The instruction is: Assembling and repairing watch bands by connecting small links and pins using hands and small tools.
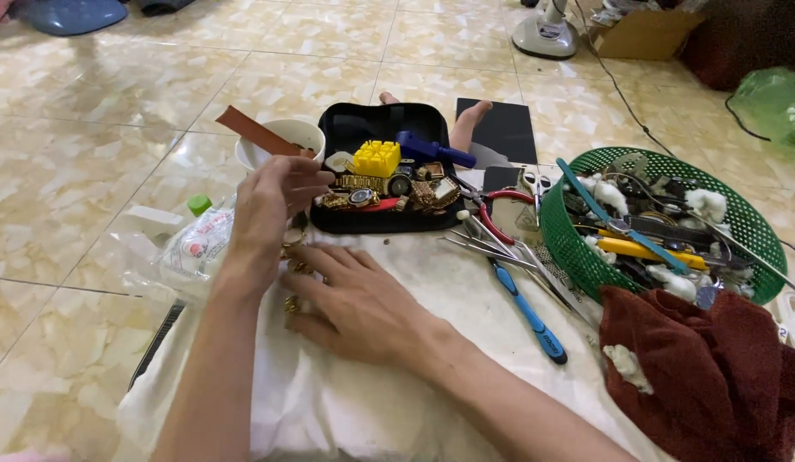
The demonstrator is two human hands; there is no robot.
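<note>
The left hand (pixel 273 210) is raised with its fingers curled shut around a gold metal watch bracelet (pixel 292 248), which hangs down from the fist toward the cloth. The right hand (pixel 354 299) lies flat and open, palm down, on the white cloth (pixel 346 402), its fingertips touching the bracelet's lower links; more gold links (pixel 292 304) lie beside its thumb. At twelve o'clock from the left hand stands a white round cup (pixel 286 137) with a brown leather strap (pixel 260 133) across its rim. At two o'clock sits a black open zip case (pixel 389 171) holding a yellow plastic block (pixel 377 158), a blue-handled tool (pixel 431 150) and gold watch parts. At three o'clock from the right hand lie blue-handled pliers (pixel 526 308) and steel tweezers (pixel 478 244), then a green round plastic basket (pixel 654 222) of tools, with a dark red towel (pixel 705 368) at its near side. At nine o'clock lies a clear plastic bag (pixel 188 248).
</note>
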